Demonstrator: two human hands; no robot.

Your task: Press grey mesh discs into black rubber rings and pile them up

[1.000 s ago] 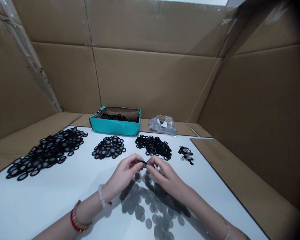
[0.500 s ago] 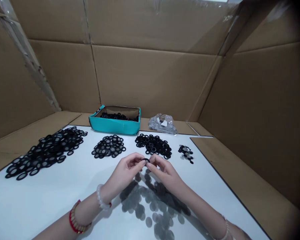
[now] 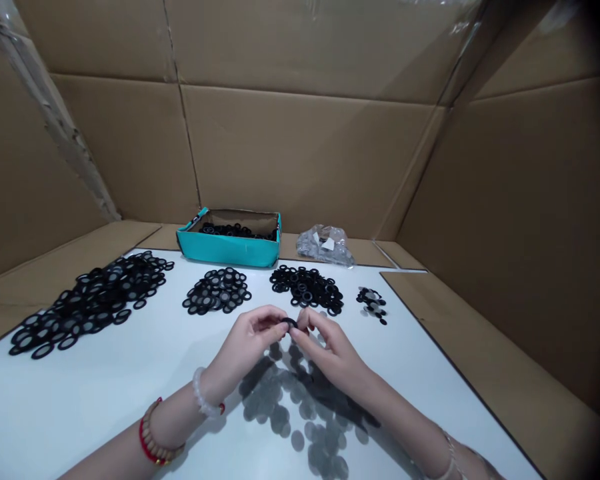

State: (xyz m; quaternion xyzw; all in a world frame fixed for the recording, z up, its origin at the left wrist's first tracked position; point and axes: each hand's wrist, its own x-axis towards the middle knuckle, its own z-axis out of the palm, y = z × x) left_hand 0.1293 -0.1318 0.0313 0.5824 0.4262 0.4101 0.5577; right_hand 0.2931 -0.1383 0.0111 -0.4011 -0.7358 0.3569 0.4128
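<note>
The left hand [image 3: 245,343] and right hand [image 3: 333,350] have their fingers closed, both pinching a small black rubber ring [image 3: 289,323] held between the fingertips above the white bench [image 3: 55,407]. Flat round grey discs [image 3: 280,419] lie just below the fingers; piles of black rings with grey centres [image 3: 217,291] lie beyond them, and a teal cardboard box [image 3: 229,248] sits farther on.

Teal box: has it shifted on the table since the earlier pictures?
No. The teal box keeps its place against the clear plastic bag beside it and the black ring pile in front; only the head camera's view has shifted.
</note>
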